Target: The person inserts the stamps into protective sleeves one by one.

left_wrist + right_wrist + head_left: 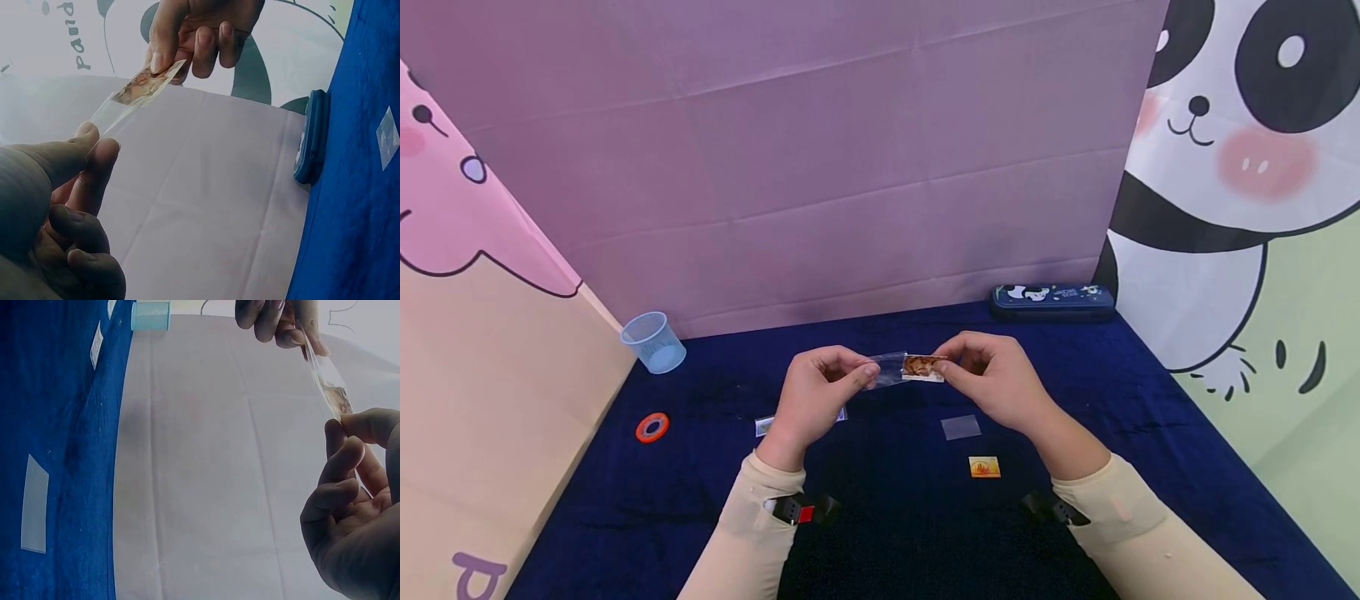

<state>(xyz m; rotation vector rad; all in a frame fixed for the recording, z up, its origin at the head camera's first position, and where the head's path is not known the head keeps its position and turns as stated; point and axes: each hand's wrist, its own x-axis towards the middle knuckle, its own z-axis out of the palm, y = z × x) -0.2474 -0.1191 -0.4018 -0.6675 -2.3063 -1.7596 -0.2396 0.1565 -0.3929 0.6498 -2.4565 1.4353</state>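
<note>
Above the table, my left hand pinches one end of a clear plastic sleeve between thumb and forefinger. At the sleeve's other end is a small card with a brown picture and a white border. My right hand pinches that card by its right end. How far the card lies inside the sleeve, I cannot tell. Under the hands on the cloth are a clear rectangular piece and a small yellow-orange card. A pale printed strip is partly hidden behind my left hand.
A blue pencil case with a panda print lies at the back right of the dark blue cloth. To the left stand a light blue cup, slightly tilted in view, and an orange-rimmed tape roll. Printed fabric walls enclose the table.
</note>
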